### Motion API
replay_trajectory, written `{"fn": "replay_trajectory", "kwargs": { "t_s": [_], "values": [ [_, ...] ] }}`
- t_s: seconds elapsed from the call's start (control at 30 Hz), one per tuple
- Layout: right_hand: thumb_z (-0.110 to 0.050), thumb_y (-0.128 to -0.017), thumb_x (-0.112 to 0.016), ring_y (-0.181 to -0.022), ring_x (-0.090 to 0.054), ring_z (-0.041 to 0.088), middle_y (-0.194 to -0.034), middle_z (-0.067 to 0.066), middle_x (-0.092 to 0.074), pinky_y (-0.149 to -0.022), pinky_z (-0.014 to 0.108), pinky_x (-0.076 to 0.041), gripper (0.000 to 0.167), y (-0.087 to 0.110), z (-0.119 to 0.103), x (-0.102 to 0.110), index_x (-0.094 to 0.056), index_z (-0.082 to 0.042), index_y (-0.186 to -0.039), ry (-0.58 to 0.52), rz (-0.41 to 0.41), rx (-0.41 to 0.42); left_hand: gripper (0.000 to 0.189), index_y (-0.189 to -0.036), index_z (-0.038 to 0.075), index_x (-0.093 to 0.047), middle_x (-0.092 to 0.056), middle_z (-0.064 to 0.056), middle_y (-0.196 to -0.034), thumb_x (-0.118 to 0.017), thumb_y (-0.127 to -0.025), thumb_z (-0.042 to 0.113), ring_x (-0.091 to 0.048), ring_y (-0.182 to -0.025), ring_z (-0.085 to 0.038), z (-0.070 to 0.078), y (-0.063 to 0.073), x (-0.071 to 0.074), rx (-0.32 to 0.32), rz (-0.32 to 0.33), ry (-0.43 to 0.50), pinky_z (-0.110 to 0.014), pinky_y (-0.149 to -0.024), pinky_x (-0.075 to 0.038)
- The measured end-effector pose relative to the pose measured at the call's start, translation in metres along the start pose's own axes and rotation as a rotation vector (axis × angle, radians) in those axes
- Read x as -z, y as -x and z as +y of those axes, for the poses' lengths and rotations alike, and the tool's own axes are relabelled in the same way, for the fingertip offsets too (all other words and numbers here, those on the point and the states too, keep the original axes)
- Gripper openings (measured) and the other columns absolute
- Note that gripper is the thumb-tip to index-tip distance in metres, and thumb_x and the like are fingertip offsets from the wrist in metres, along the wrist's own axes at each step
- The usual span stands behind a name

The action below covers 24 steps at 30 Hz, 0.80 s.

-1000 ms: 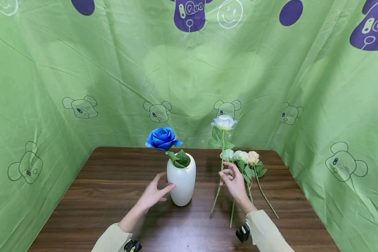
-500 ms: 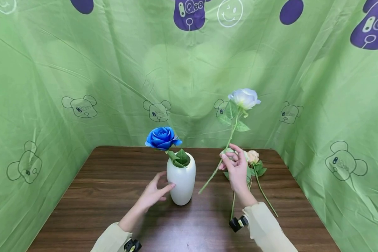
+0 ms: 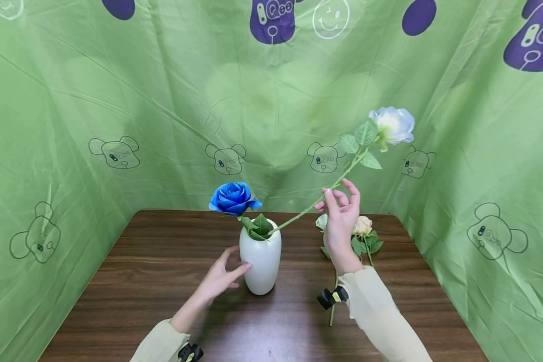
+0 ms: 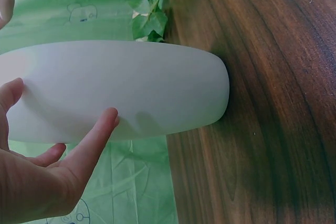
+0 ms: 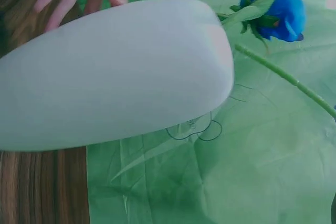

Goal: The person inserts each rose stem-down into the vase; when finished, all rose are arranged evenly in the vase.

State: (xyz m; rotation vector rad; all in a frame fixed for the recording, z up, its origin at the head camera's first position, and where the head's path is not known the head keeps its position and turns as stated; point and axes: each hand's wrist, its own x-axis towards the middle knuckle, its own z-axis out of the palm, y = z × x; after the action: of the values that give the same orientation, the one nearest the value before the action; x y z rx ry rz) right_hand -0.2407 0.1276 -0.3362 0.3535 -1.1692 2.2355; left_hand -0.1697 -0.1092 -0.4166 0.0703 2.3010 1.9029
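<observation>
A white vase [image 3: 260, 261] stands upright on the table, with a blue rose [image 3: 234, 199] leaning left out of its mouth. My left hand [image 3: 220, 274] holds the vase's left side, thumb on the front and fingers toward the back; the left wrist view shows the thumb [image 4: 100, 132] against its wall. Between thumb and fingers, my right hand [image 3: 342, 221] pinches the stem of a pale bluish-white rose [image 3: 392, 125]. That rose tilts with its bloom up to the right. Its lower stem end [image 5: 244, 51] is at the vase's mouth; whether it touches the rim I cannot tell.
Behind my right hand, a peach rose [image 3: 363, 225] and a pale rose [image 3: 322, 221] lie on the wooden table [image 3: 154, 261], partly hidden by the hand and forearm. A green printed cloth [image 3: 172, 100] surrounds the table's back and sides.
My right hand has lifted the pale rose up and away from the table, tilting its bloom right and bringing its stem end left to the vase's mouth. The left hand and vase stay put.
</observation>
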Motion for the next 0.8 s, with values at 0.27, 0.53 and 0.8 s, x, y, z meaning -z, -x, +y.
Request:
{"fn": "replay_trajectory", "kwargs": {
  "t_s": [0.27, 0.53, 0.8],
  "values": [
    [0.008, -0.082, -0.055, -0.053, -0.056, 0.017, -0.085, 0.016, -0.055, -0.051, 0.029, -0.051, 0.041, 0.010, 0.013, -0.012, -0.039, -0.001, -0.120, 0.212, -0.281, 0.099, 0.059, -0.129, 0.003, -0.035, -0.046, -0.025, -0.116, -0.065, -0.082, 0.022, -0.054, -0.092, -0.033, 0.000, 0.000, 0.000, 0.003, -0.002, -0.002, -0.043, -0.065, -0.051],
    [0.013, -0.080, -0.054, -0.053, -0.055, 0.027, -0.085, 0.022, -0.058, -0.048, 0.033, -0.050, 0.038, 0.033, 0.011, -0.032, -0.041, 0.006, -0.115, 0.433, -0.515, 0.132, 0.061, -0.130, 0.006, -0.035, -0.047, -0.022, -0.116, -0.066, -0.081, 0.025, -0.056, -0.089, -0.031, -0.014, -0.009, 0.001, 0.005, -0.002, 0.009, -0.041, -0.062, -0.052],
    [0.002, -0.079, -0.061, -0.055, -0.050, 0.012, -0.081, 0.007, -0.064, -0.042, 0.023, -0.040, 0.035, 0.047, 0.042, -0.018, -0.050, -0.003, -0.112, 0.684, -0.628, 0.255, 0.064, -0.129, 0.011, -0.037, -0.046, -0.018, -0.120, -0.067, -0.078, 0.034, -0.055, -0.091, -0.031, -0.033, -0.020, 0.000, 0.007, 0.013, -0.008, -0.040, -0.061, -0.052]
  ]
}}
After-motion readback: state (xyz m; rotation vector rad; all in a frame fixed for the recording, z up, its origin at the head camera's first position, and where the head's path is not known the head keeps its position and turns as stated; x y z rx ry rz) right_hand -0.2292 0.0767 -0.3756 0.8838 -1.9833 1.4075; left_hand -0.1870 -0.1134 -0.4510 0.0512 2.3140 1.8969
